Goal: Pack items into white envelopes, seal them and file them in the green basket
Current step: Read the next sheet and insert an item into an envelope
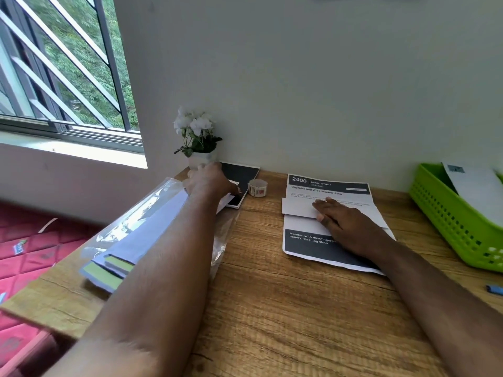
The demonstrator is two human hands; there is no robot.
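- The right hand (341,217) lay flat, fingers straight, pressing a white envelope (299,210) onto the printed sheet (326,248) mid-desk.
- The left hand (209,180) reached far-left toward a dark card (239,172) by the flower pot (200,159); whether its fingers gripped anything there, I could not tell.
- A bag of spare envelopes (141,229) lay along the wooden desk's (272,308) left edge, beside that forearm.
- The sticker roll (257,188) stood between the card and the sheet.
- The green basket (457,227) sat at the right edge, one envelope already in it.
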